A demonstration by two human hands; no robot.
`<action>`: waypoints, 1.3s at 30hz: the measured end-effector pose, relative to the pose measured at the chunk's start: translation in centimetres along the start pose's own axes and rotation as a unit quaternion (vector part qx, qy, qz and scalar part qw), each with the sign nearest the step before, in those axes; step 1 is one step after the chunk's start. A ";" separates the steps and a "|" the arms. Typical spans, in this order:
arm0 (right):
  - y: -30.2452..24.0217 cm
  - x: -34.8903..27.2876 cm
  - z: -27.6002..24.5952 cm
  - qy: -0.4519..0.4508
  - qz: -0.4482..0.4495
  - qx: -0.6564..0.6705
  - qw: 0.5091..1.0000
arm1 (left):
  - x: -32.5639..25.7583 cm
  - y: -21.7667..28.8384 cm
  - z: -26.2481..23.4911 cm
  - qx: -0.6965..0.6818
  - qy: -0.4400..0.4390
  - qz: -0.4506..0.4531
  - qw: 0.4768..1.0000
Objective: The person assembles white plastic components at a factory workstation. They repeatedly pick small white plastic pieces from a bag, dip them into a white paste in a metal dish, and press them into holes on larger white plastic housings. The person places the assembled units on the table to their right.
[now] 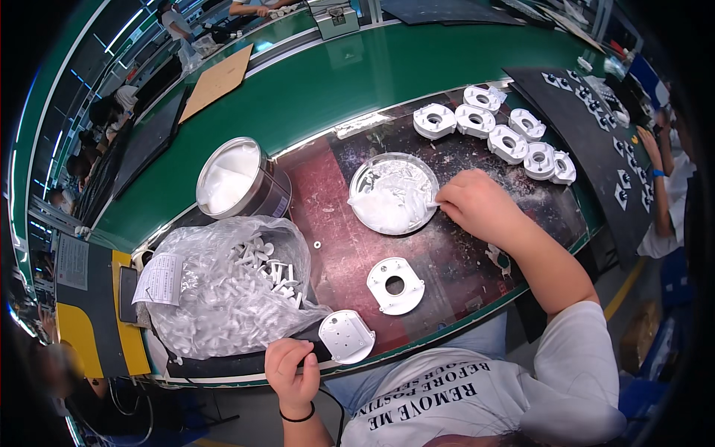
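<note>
My right hand point(478, 207) is closed in a pinch at the right rim of a round metal dish point(360, 216) smeared with white grease point(398, 197). Whatever its fingertips hold is too small to make out. Near the front edge of the work surface, my left hand point(292, 374) has its fingers curled together, and their contents, if any, are hidden. Just right of it lies a white plastic cover point(347, 337) with small holes. Farther right, a white housing part point(380, 296) with a round central opening rests flat.
A clear bag point(223, 305) of white plastic pins sits at left, before an open tin point(229, 179) of white grease. Several white housings point(474, 119) stand at the back right. Beyond them is a black board point(596, 149) with small parts, near another person's hand point(650, 147).
</note>
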State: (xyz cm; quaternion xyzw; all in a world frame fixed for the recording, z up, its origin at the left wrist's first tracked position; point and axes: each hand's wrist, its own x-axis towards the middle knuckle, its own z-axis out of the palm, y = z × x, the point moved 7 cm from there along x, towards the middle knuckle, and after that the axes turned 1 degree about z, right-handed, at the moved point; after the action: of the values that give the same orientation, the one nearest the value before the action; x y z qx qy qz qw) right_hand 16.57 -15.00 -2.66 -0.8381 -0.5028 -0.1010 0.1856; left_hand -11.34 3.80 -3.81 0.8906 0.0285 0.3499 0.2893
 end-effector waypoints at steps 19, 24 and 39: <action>-0.1 -0.2 -0.8 -0.011 0.033 0.031 0.999 | 0.0 0.0 0.1 0.001 -0.001 -0.002 1.000; 0.2 0.0 -1.2 -0.006 0.054 0.084 0.995 | 0.0 -0.1 0.0 0.003 0.002 0.000 1.000; 1.8 -0.4 -0.4 -0.059 0.209 0.424 0.879 | 0.2 0.0 0.2 0.000 -0.004 0.003 1.000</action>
State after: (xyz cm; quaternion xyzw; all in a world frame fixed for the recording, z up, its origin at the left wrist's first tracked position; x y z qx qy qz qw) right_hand 17.97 -16.24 -2.84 -0.7690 -0.3206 0.2129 0.5104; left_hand -11.09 3.72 -3.80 0.8919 0.0246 0.3472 0.2888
